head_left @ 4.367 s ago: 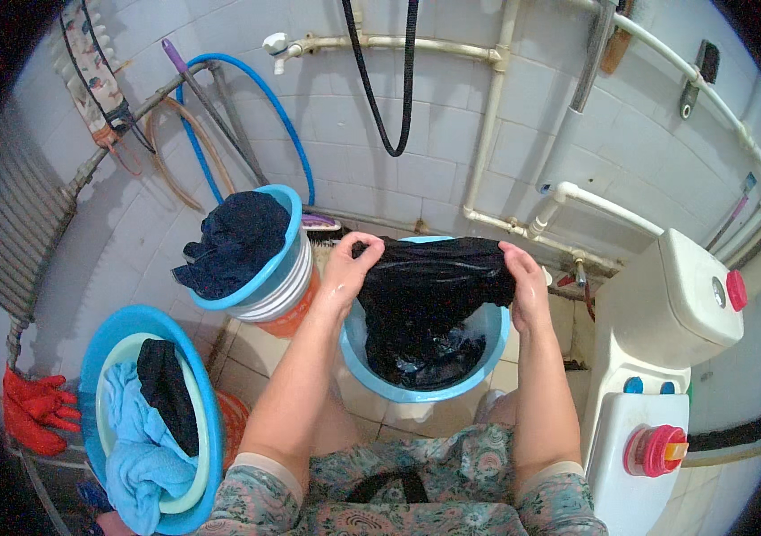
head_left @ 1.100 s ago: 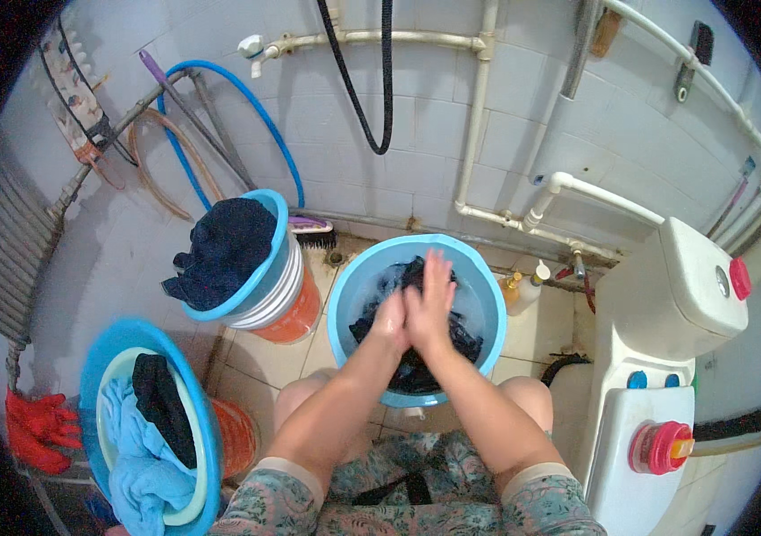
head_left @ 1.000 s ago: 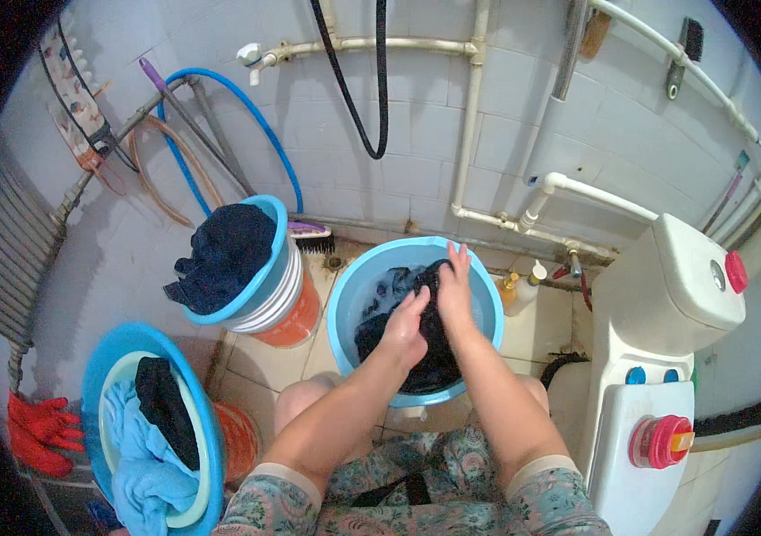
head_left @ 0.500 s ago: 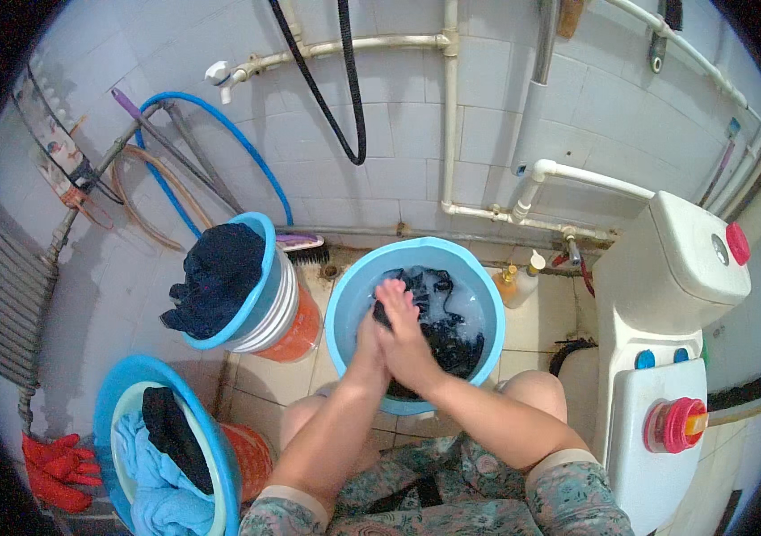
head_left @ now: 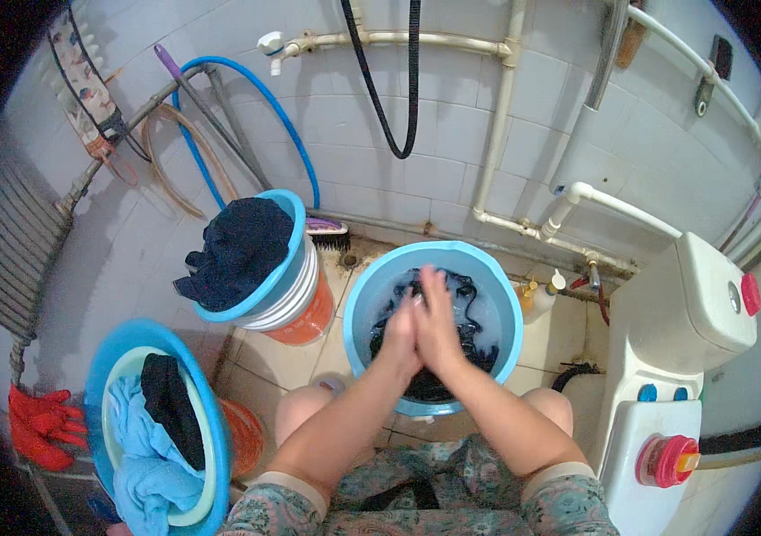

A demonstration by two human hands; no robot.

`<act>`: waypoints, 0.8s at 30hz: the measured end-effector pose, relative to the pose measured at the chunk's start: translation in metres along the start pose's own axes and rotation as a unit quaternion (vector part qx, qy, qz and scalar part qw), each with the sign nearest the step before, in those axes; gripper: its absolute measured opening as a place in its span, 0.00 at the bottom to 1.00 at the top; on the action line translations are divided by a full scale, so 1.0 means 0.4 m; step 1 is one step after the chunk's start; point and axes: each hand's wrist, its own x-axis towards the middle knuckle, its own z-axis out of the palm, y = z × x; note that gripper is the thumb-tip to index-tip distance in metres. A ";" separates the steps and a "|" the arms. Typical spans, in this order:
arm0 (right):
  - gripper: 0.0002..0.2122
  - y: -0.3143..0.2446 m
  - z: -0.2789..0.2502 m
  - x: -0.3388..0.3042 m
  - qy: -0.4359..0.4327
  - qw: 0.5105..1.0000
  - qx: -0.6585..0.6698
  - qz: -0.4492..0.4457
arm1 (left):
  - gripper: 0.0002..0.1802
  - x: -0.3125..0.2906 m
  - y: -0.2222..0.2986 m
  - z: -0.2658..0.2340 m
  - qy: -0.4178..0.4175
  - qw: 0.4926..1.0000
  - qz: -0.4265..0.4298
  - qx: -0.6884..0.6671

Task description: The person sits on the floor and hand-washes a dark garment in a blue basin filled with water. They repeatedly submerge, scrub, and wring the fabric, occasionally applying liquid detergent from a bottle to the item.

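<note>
From the head view, we look down on a light blue basin (head_left: pixel 355 313) set on the tiled floor (head_left: pixel 546 344), and we place everything else by it. Soaking inside it, in cloudy water, we see black cloth (head_left: pixel 479 355), bunched and partly under the surface. Above the basin's middle we find both bare hands pressed against each other. The right hand (head_left: pixel 437 323) lies flat, its fingers straight, side by side and blurred, closed on nothing that we can make out. The left hand (head_left: pixel 401 334) is tucked against it, its fingers mostly hidden, so we cannot tell whether they pinch a fold of cloth.

To the left of the basin and well apart from it, we see an orange bucket (head_left: pixel 307 314) bearing a smaller blue tub (head_left: pixel 294 239) heaped with a dark garment (head_left: pixel 242 250). Farther left and nearer the person than the basin, a large blue tub (head_left: pixel 101 357) holds a pale green bowl (head_left: pixel 213 456) with a light blue cloth (head_left: pixel 152 478) and a black garment (head_left: pixel 172 406). Just right of the basin we spot two pump bottles (head_left: pixel 541 304); farther right of it stands a white toilet (head_left: pixel 680 308).
</note>
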 end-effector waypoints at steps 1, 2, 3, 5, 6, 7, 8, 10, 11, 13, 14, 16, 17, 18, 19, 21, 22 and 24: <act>0.23 0.013 -0.020 0.037 0.016 0.996 0.059 0.072 | 0.28 0.008 -0.027 -0.011 -0.074 0.997 0.035 0.012; 0.23 0.121 -0.028 0.083 0.061 0.989 0.100 0.085 | 0.29 -0.032 -0.042 0.039 -0.044 0.993 0.052 0.096; 0.24 0.090 -0.047 0.081 0.039 0.982 0.157 0.099 | 0.30 -0.047 -0.036 0.043 -0.049 0.992 0.036 0.114; 0.26 0.027 -0.090 0.064 -0.004 0.955 0.268 0.125 | 0.30 -0.041 -0.029 0.035 -0.077 0.961 0.121 0.237; 0.26 0.022 -0.087 0.055 -0.016 0.930 0.341 0.138 | 0.30 -0.019 -0.028 0.024 -0.097 0.910 0.220 0.337; 0.26 0.017 -0.075 0.036 -0.028 0.899 0.411 0.149 | 0.30 -0.001 -0.025 0.018 -0.115 0.840 0.313 0.429; 0.26 0.009 -0.064 0.017 -0.040 0.863 0.478 0.160 | 0.29 0.006 -0.019 0.015 -0.120 0.831 0.324 0.436; 0.26 -0.009 -0.052 -0.003 -0.027 0.841 0.520 0.147 | 0.28 0.015 -0.006 0.013 -0.131 0.813 0.347 0.449; 0.26 -0.019 -0.042 -0.012 -0.013 0.843 0.520 0.137 | 0.27 0.005 -0.004 0.022 -0.111 0.829 0.336 0.433; 0.26 -0.039 -0.035 -0.038 0.000 0.869 0.480 0.119 | 0.28 0.037 0.001 0.001 -0.103 0.891 0.267 0.352; 0.24 -0.109 -0.029 -0.064 -0.005 0.890 0.436 0.133 | 0.29 0.044 0.023 -0.011 -0.088 0.935 0.194 0.283; 0.24 -0.096 0.011 -0.092 0.014 0.992 0.102 -0.071 | 0.29 0.089 -0.004 -0.082 -0.040 0.989 0.123 0.065; 0.23 -0.053 0.019 -0.072 0.041 0.994 0.077 -0.067 | 0.27 0.046 -0.025 -0.057 -0.074 0.991 0.101 0.041; 0.23 0.001 0.017 -0.054 0.039 0.991 0.129 0.004 | 0.26 -0.001 -0.038 -0.029 -0.107 0.991 0.084 0.017; 0.23 0.021 -0.006 -0.035 0.042 0.981 0.182 0.047 | 0.26 0.004 -0.066 -0.024 -0.096 0.995 0.035 0.003; 0.25 0.057 -0.063 0.025 0.051 0.947 0.284 0.138 | 0.25 -0.028 -0.107 0.021 -0.050 0.989 0.108 0.090; 0.26 0.064 -0.077 0.041 0.062 0.924 0.330 0.184 | 0.26 -0.036 -0.113 0.037 -0.045 0.983 0.137 0.112; 0.25 0.018 -0.043 -0.007 0.030 0.954 0.256 0.151 | 0.29 -0.011 -0.071 -0.002 -0.064 0.990 0.089 0.091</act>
